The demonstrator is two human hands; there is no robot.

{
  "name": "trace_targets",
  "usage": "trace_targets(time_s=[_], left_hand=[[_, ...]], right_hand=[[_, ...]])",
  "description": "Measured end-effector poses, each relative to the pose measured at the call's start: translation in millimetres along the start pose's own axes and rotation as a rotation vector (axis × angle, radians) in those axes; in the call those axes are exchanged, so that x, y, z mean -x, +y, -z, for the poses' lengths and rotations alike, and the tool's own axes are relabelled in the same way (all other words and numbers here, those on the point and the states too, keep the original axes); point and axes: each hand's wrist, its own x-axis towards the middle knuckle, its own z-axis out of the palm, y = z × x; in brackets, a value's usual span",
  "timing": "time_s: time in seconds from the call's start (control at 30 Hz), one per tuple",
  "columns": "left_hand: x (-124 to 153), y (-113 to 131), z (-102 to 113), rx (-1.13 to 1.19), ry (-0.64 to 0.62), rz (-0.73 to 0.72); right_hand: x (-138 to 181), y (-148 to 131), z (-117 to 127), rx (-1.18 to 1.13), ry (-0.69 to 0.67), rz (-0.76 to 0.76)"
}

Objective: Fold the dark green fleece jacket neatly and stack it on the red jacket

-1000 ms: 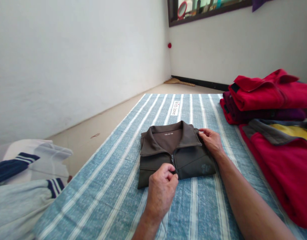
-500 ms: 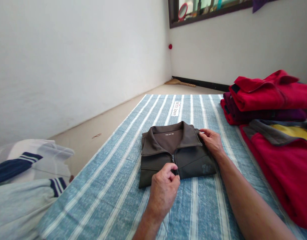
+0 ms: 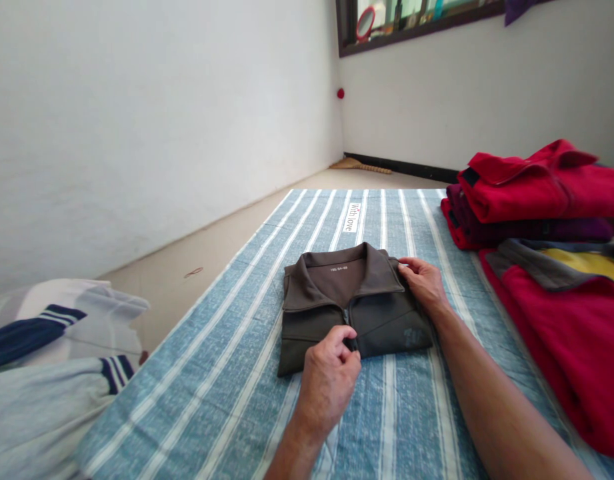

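A folded dark brown zip jacket (image 3: 317, 313) lies collar up in the middle of a blue and white striped mat (image 3: 227, 373). My left hand (image 3: 329, 383) is closed in a pinch at the jacket's near edge, on the zip line. My right hand (image 3: 424, 281) rests on the jacket's right shoulder beside the collar, its fingers curled on the fabric.
A stack of folded red and purple garments (image 3: 531, 197) sits at the right, with a red, grey and yellow garment (image 3: 567, 300) in front of it. White and navy clothing (image 3: 51, 347) lies at the left. White walls (image 3: 137, 120) meet at a far corner; a broom (image 3: 359, 165) lies there.
Almost nothing has changed; both hands stay on the jacket, and my left hand has shifted very slightly to the right along the near edge.
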Motion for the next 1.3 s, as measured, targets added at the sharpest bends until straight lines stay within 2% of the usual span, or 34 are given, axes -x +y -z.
trace_targets(time_s=[0.5, 0.63, 0.8, 0.97, 1.13, 1.3], left_hand=[[0, -2, 2, -0.02, 0.012, -0.084], [-3, 1, 13, -0.014, 0.097, -0.12], [-23, 8, 40, -0.041, 0.289, -0.146], [-53, 9, 62, -0.263, 0.503, -0.257], [-77, -11, 66, -0.431, 0.566, -0.305], [-82, -32, 57, -0.456, 0.533, -0.285]], right_hand=[[-4, 6, 1, 0.037, 0.009, 0.022], [-4, 7, 1, 0.036, 0.004, 0.033], [-3, 6, 1, 0.029, -0.001, 0.015], [-1, 3, 0, 0.056, 0.021, 0.002], [1, -1, 1, 0.086, 0.022, -0.016], [1, -3, 1, 0.111, 0.021, -0.011]])
